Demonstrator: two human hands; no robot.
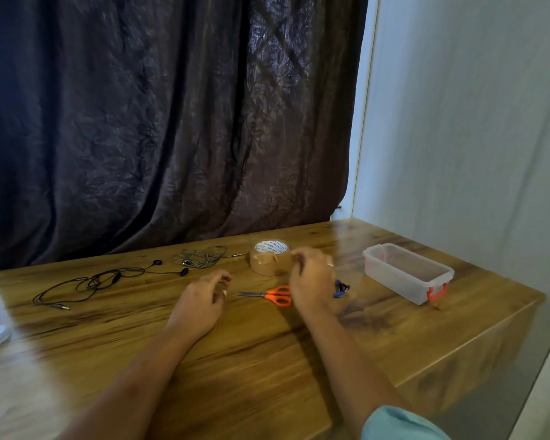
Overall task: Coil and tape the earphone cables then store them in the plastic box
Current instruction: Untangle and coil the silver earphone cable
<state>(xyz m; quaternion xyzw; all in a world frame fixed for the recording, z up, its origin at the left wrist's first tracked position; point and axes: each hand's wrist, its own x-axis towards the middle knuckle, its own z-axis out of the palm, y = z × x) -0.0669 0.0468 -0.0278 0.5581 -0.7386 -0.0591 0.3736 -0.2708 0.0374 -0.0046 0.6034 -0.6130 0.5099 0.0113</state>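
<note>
Our left hand (204, 300) hovers over the worktop (267, 360), fingers loosely curled, holding nothing we can see. Our right hand (311, 281) bends its fingers beside the tape roll (269, 260); we cannot tell whether they pinch anything. 2 sets lie uncoiled: the black earphones (108, 279) sprawl left of our left hand, stretched mostly left to right, and the grey earphones (200, 257) tangle just beyond it. The left hand is nearer both. The plastic box (391, 274) sits well to the right of our right hand.
</note>
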